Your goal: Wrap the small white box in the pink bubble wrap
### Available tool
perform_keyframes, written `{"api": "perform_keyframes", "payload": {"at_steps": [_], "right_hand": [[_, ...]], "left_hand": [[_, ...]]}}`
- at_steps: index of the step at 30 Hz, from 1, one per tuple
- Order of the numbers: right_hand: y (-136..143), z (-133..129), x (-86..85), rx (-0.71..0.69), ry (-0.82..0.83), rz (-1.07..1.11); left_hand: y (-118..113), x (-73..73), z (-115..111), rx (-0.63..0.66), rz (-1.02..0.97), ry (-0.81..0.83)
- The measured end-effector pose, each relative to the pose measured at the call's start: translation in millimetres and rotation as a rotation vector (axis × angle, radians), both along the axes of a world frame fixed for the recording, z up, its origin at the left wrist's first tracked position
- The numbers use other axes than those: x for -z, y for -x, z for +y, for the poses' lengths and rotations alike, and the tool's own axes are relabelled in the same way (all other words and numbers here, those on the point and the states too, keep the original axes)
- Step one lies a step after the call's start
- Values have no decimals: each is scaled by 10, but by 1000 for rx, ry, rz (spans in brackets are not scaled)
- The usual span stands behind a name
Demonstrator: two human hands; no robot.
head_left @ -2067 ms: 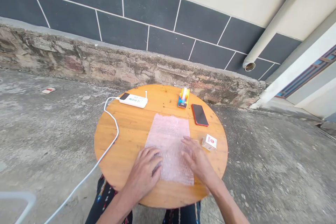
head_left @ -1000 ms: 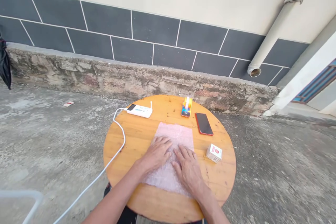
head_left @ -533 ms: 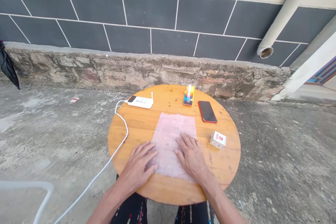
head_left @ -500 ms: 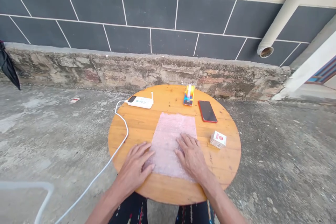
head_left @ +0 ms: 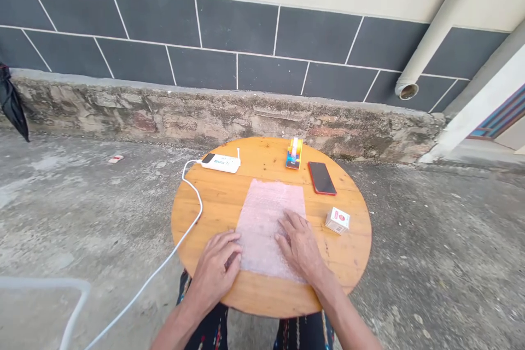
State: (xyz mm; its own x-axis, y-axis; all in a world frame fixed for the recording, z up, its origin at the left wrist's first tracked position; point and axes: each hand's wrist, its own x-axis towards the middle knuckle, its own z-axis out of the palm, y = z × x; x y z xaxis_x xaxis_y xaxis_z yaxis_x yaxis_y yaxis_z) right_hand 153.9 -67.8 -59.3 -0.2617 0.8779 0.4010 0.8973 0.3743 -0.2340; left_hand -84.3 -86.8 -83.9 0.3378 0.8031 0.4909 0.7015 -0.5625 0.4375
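A pinkish, see-through sheet of bubble wrap [head_left: 266, 219] lies flat on the round wooden table [head_left: 205, 197]. My left hand [head_left: 216, 265] rests at its left edge, with bent fingers and the thumb apart from them, a gap showing between. On the sheet's right half, my right hand [head_left: 299, 243] lies palm down with its fingers stretched out and slightly spread. Neither hand holds anything. To the right of my right hand stands a small white box [head_left: 338, 221] with red print. Part of the sheet's lower right is hidden under my right hand.
A red-edged phone [head_left: 322, 178] lies at the right, near a yellow and blue tape dispenser [head_left: 294, 154]. At the back left is a white power strip [head_left: 221, 163]; its white cable [head_left: 192, 219] runs off the table's left side. A tiled wall [head_left: 238, 27] stands beyond.
My left hand has bent its fingers more and brought the thumb closer to them at the sheet's edge. My right hand stays on the sheet. The whole view has tilted slightly.
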Motion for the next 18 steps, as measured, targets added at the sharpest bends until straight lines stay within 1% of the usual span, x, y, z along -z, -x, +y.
{"api": "perform_keyframes", "payload": {"at_steps": [2,4,6,8,9,11,13,15,18], "right_hand": [[-53,-39,-54,5,-20,42],[-192,-96,-137,31,-72,69],[-425,-156,-236,96,-150,81],[-718,-198,-325,186,-205,81],[-867,-208,-357,232,-190,72],[-1128,-202,-380,327,-97,44],[-1300,-174,-356,334,18,39],[-1376,-146,-311,311,96,72],[-1335,-137,-277,340,120,209]], "left_hand": [[25,56,16,4,-5,-22],[46,100,33,11,-5,-45],[58,129,48,22,-5,-65],[61,141,57,30,-10,-76],[60,140,59,32,-15,-80],[54,125,55,29,-25,-87],[42,95,44,22,-29,-88],[28,61,27,12,-25,-79],[12,20,5,2,-16,-46]]}}
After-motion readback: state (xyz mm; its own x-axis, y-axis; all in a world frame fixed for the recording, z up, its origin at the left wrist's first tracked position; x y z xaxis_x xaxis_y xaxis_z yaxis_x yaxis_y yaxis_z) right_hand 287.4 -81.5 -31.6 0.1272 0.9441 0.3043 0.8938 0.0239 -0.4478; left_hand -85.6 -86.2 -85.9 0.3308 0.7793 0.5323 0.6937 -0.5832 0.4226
